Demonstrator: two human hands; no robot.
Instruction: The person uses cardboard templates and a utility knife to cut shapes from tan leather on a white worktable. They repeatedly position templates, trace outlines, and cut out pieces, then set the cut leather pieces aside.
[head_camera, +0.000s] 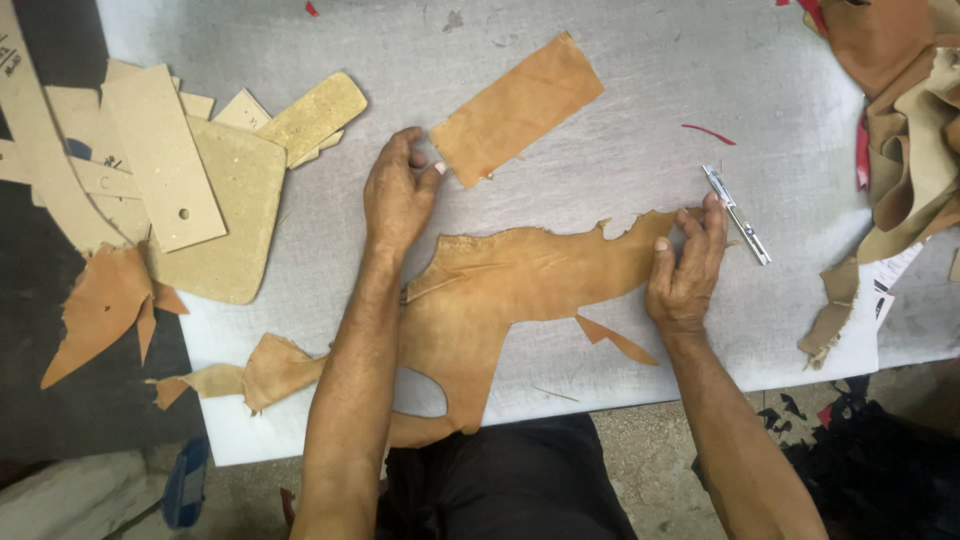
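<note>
Tan leather hide (500, 290), ragged and cut into, lies flat on the white cutting table (640, 120) and hangs over its near edge. His right hand (685, 265) presses on the hide's upper right tip, fingers straight and together, gripping nothing. The left hand (398, 190) rests loosely curled on the table, thumb and forefinger at the corner of a cut rectangular leather piece (518, 108); whether they pinch it, I cannot quite tell. A small utility knife (737, 215) lies just beside the right fingertips. Cardboard patterns (190, 170) are piled at the left, leather scraps (900, 120) at the right.
</note>
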